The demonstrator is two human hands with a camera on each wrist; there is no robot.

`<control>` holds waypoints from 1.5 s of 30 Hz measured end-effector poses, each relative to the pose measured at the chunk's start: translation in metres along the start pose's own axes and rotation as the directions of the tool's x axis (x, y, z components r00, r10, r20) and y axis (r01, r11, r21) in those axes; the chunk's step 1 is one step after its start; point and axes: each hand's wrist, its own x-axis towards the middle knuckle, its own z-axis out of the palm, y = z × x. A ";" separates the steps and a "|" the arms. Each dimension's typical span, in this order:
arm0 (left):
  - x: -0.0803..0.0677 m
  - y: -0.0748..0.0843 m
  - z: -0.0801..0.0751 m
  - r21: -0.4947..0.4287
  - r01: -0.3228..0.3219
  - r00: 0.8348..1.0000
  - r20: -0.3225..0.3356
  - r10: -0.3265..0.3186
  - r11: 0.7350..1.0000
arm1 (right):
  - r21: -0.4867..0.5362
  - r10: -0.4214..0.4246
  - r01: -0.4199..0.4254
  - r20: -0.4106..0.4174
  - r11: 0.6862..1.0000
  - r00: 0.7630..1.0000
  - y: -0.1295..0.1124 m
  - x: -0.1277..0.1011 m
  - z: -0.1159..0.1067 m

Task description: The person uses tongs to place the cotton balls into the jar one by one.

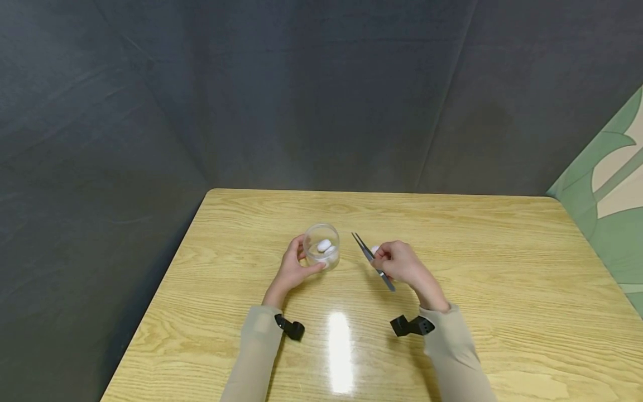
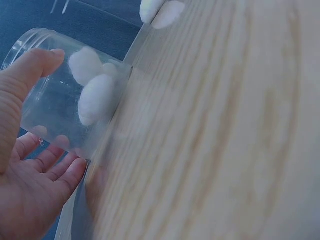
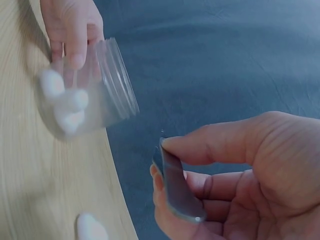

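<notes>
A clear round jar (image 1: 307,254) with an open top stands on the wooden table, and several white cotton balls (image 2: 96,99) lie at its bottom. My left hand (image 1: 293,271) holds the jar from the side, thumb on the near wall and fingers round the far one. To the right, my right hand (image 1: 402,262) pinches a pair of metal tweezers (image 1: 365,251) midway along. Their tips point forward, slightly apart, with nothing between them. One loose cotton ball (image 3: 91,227) lies on the table; in the head view it is partly hidden by the right hand.
The light wooden table (image 1: 241,223) reaches back to a dark curtain (image 1: 321,100). Leaf-patterned cloth (image 1: 618,223) hangs at the right. Each sleeve carries a small black wrist camera (image 1: 293,329).
</notes>
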 end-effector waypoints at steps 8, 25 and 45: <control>0.000 -0.002 0.000 0.008 0.005 1.000 -0.007 -0.005 1.000 | -0.018 0.034 -0.034 -0.014 0.999 0.999 0.013 -0.006 -0.004; 0.000 0.000 0.000 0.017 0.022 1.000 -0.006 -0.022 1.000 | -0.033 0.114 -0.115 -0.036 0.993 0.993 0.040 -0.018 -0.011; 0.000 -0.002 0.000 0.017 0.004 1.000 -0.006 -0.004 1.000 | -0.068 0.197 -0.199 -0.029 0.978 0.980 0.059 -0.022 -0.012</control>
